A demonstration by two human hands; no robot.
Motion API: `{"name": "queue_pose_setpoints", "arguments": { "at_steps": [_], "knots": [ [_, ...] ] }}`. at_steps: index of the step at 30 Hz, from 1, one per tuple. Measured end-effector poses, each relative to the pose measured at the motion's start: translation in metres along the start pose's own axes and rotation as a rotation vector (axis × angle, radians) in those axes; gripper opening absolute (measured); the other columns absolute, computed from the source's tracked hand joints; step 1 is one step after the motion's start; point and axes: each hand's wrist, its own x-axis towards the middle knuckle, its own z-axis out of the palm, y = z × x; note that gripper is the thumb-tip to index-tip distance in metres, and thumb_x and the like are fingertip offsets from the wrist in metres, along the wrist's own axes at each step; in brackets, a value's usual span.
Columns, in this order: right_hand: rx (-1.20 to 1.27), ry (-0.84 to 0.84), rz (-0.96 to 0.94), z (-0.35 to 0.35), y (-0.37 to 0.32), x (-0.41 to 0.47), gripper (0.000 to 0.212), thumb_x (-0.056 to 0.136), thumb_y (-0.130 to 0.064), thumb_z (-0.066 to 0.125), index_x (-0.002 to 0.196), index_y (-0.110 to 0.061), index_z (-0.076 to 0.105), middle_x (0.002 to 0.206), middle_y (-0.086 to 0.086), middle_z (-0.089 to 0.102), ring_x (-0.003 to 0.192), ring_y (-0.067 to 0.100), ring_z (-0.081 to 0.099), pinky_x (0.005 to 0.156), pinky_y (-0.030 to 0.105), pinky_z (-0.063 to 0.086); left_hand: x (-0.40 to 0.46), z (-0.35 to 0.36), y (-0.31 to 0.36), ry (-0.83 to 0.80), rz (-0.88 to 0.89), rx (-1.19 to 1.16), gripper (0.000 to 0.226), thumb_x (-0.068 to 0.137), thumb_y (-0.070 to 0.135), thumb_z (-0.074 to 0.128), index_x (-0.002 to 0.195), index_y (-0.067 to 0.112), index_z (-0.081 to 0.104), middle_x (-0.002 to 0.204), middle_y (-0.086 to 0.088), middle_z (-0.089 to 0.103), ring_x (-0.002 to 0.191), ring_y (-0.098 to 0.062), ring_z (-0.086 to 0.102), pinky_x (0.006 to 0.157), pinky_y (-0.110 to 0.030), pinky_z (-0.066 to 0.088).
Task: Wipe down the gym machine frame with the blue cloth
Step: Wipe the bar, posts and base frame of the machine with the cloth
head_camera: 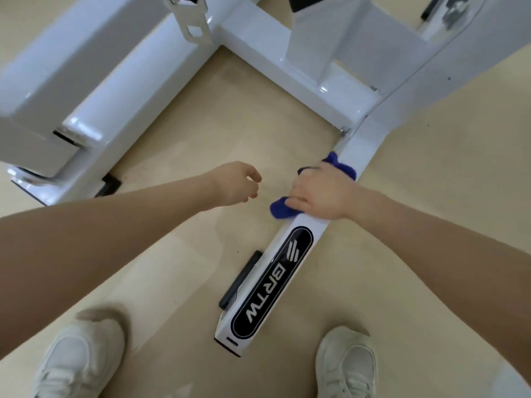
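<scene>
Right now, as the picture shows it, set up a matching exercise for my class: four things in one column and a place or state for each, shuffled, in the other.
Things:
1. blue cloth
2. left hand
3. black label
4. right shoe

Places or states:
A. empty, held over the floor
B. pressed on the white frame bar under the right hand
C. on the floor right of the bar's end
D. on the bar's top, reading BRTW

Pairs: 1-B, 2-A, 3-D, 4-C

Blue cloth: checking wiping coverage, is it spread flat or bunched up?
Bunched: the blue cloth bulges out either side of the right hand pressing it onto the frame rail.
</scene>
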Motion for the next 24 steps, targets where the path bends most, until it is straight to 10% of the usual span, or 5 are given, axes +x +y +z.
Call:
{"name": "queue_pose_setpoints", "arguments": {
  "at_steps": [5, 9, 12, 15, 24],
  "knots": [
    [-0.178, 0.088, 0.432, 0.0, 0.067, -0.002, 0.041, 0.101, -0.035, 0.025, 0.098, -0.019, 0.063, 0.107, -0.001, 0.061, 0.109, 0.022, 0.045, 0.101, 0.039, 0.025, 0.011, 0.031, 0.022, -0.043, 0.06, 0.022, 0.032, 0.092, 0.021, 0.052, 0.124, 0.016, 0.055, 0.117, -0.006, 0.06, 0.103, -0.022, 0.059, 0.08, -0.023, 0.043],
    [-0.016, 0.422, 0.223, 0.029, 0.026, -0.02, 0.046, 0.092, -0.037, 0.031, 0.083, -0.016, 0.07, 0.091, 0.0, 0.067, 0.096, 0.028, 0.058, 0.094, 0.038, 0.021, 0.02, 0.058, 0.038, -0.09, 0.103, -0.125, 0.014, 0.089, 0.028, 0.06, 0.096, 0.016, 0.058, 0.091, 0.001, 0.054, 0.078, -0.009, 0.049, 0.065, -0.011, 0.037],
    [-0.074, 0.347, 0.059, 0.015, 0.059, -0.02, 0.046, 0.094, -0.038, 0.028, 0.089, -0.016, 0.069, 0.093, 0.0, 0.067, 0.095, 0.027, 0.058, 0.095, 0.038, 0.032, 0.024, 0.071, 0.037, -0.106, 0.094, -0.145, 0.034, 0.085, 0.029, 0.067, 0.109, 0.005, 0.06, 0.099, -0.003, 0.059, 0.087, -0.013, 0.054, 0.074, -0.016, 0.04],
    [-0.163, 0.224, 0.241, 0.001, 0.096, -0.01, 0.045, 0.1, -0.036, 0.026, 0.107, -0.011, 0.063, 0.112, 0.004, 0.06, 0.11, 0.028, 0.048, 0.103, 0.037, 0.02, 0.024, 0.077, 0.035, -0.111, 0.056, -0.173, 0.052, 0.084, 0.031, 0.067, 0.13, 0.012, 0.052, 0.122, -0.005, 0.06, 0.108, -0.019, 0.058, 0.097, -0.028, 0.044],
    [0.104, 0.785, 0.424, 0.058, 0.065, -0.049, 0.033, 0.092, -0.016, 0.041, 0.114, -0.002, 0.06, 0.123, 0.015, 0.059, 0.105, 0.03, 0.047, 0.08, 0.043, 0.047, 0.016, 0.082, 0.033, -0.022, 0.11, -0.16, 0.039, 0.089, 0.029, 0.061, 0.126, 0.017, 0.058, 0.122, -0.007, 0.063, 0.109, -0.023, 0.059, 0.099, -0.033, 0.044]
  ]
}}
